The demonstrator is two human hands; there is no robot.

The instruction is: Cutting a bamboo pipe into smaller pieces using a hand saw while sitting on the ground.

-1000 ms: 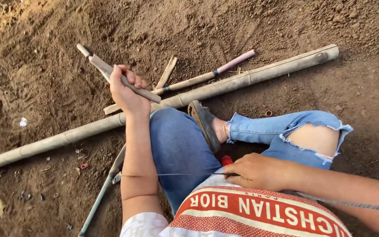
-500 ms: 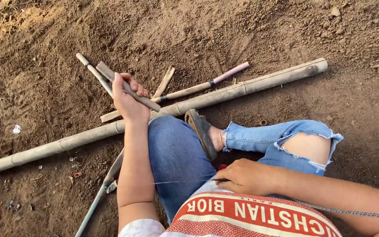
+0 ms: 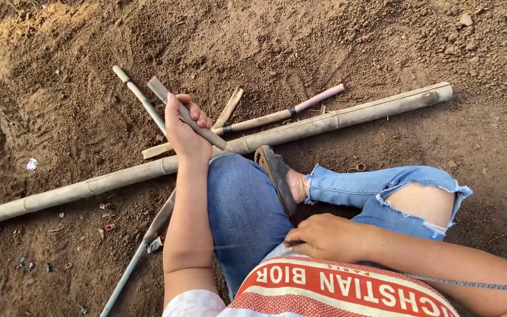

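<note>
Left arm stretched forward over the bent knee, left hand [image 3: 184, 130] raised with fingers curled tight in a closed grip, thumb on top, right forearm coming in from the lower right, right hand [image 3: 324, 237] resting loosely curled in the lap, palm down

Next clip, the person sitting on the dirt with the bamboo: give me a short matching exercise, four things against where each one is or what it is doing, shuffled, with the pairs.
Things:
1. left hand
2. right hand
3. long bamboo pole
4. pink-tipped stick

Places or states:
A. lies on the soil just beyond the pole
B. rests on the lap by the red-and-white garment
C. closed around a short flat stick
D. stretches across the ground in front of the knees

Pairs: 1-C, 2-B, 3-D, 4-A
</note>
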